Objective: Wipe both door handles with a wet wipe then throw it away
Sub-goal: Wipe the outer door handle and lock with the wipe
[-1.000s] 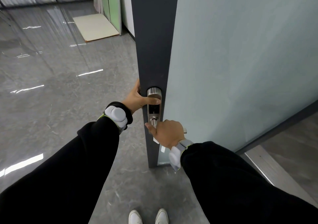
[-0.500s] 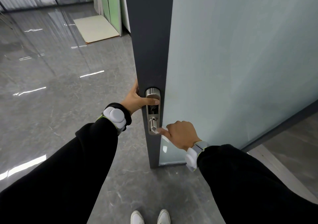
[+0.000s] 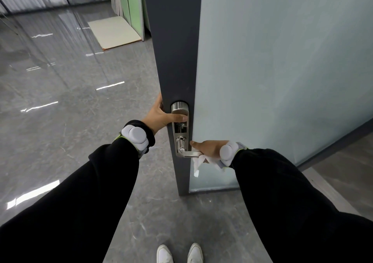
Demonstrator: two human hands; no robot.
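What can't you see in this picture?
Head view: the other handle, hidden behind the door.
Head view: fingers of the left hand, curled behind the door's edge.
Head view: most of the wet wipe and the near handle end, covered by the right hand.
Head view: any bin, outside the frame.

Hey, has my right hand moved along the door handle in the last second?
Yes. The right hand has slid to the right, away from the lock plate, out toward the free end of the door handle, wet wipe in its grip.
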